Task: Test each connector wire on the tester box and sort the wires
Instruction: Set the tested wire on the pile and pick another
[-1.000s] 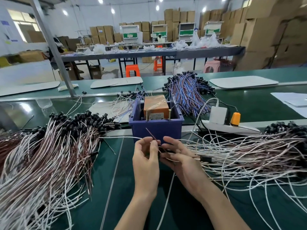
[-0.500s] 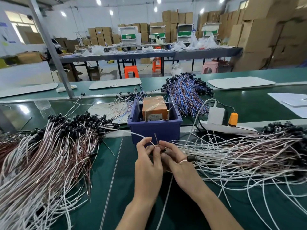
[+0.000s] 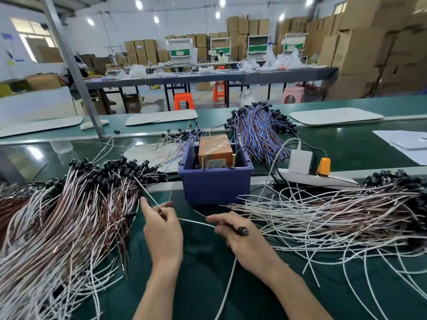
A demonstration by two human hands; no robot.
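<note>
Orange tester box, white front label, print illegible

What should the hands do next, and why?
Probably the left hand should drop the white wire it pinches onto the left pile: the wire slants toward that pile. The right hand grips another wire with a black connector, away from the tester box.

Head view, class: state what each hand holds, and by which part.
Left hand pinches a white wire by its thin lead, between thumb and fingers. Right hand holds a connector wire, grip beside its black connector.
</note>
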